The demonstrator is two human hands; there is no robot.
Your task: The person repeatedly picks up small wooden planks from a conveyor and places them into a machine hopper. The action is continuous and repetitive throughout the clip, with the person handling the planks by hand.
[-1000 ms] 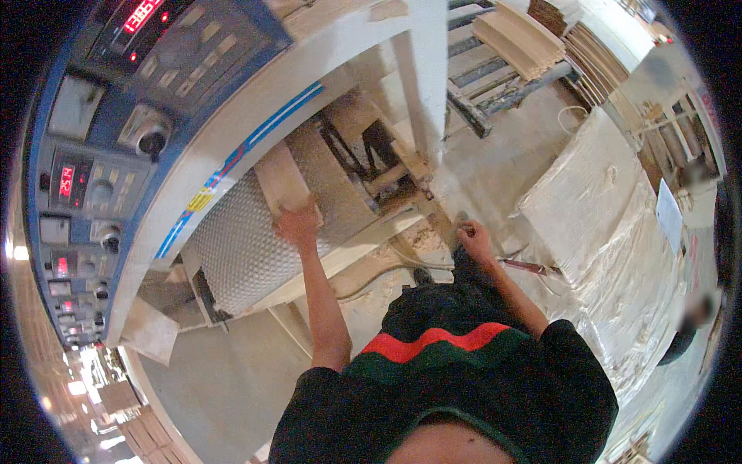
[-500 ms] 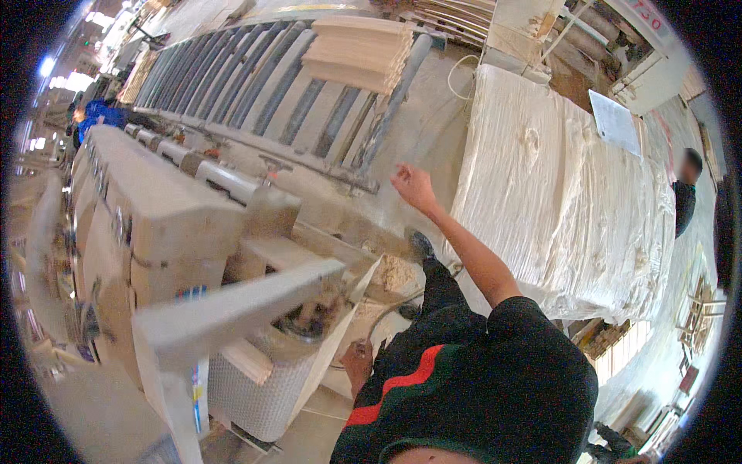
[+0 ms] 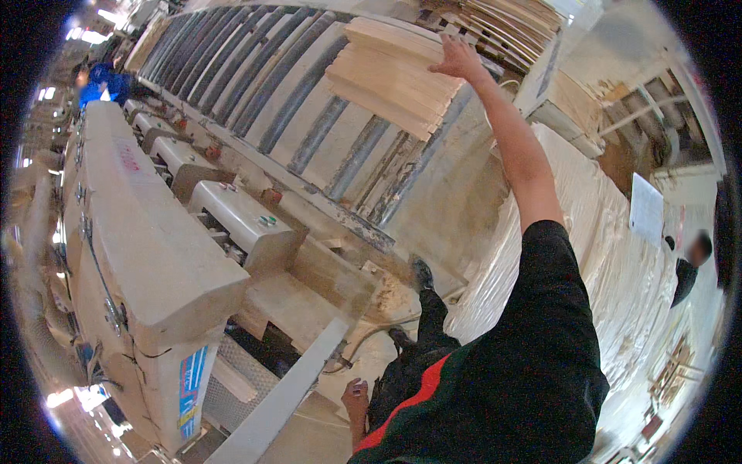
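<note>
Your right hand is at full stretch, fingers spread apart with the thumb standing off to the side, clamped on nothing. They're right at the far edge of the stack of pale boards; whether the tips touch wood, I can't tell from here. Your left hand hangs low beside your dark trousers, fingers bent, no object showing in them; how tightly they close, I can't tell.

Now the stack: it lies flat at the near end of the roller conveyor, and the board ends facing you look stepped, not flush. So pick cleanly, I'd say: thumb on one edge, fingertips over the other, and feel that you have the top layer before lifting. That arm is very long; a step closer would take the strain off. Boards this length will likely tip if held at one end, so bring the left hand up to support them, and lift clear of the rollers instead of dragging.

Mind the floor too: a hose curves close to your feet beside the wood shavings.

Further out, to your left, runs the long machine housing, with a wooden strip on the dimpled surface under its near end. To your right, the film-wrapped pile sits close by your elbow; swing wide of it. Far off, a co-worker in blue stands beyond the machine.
</note>
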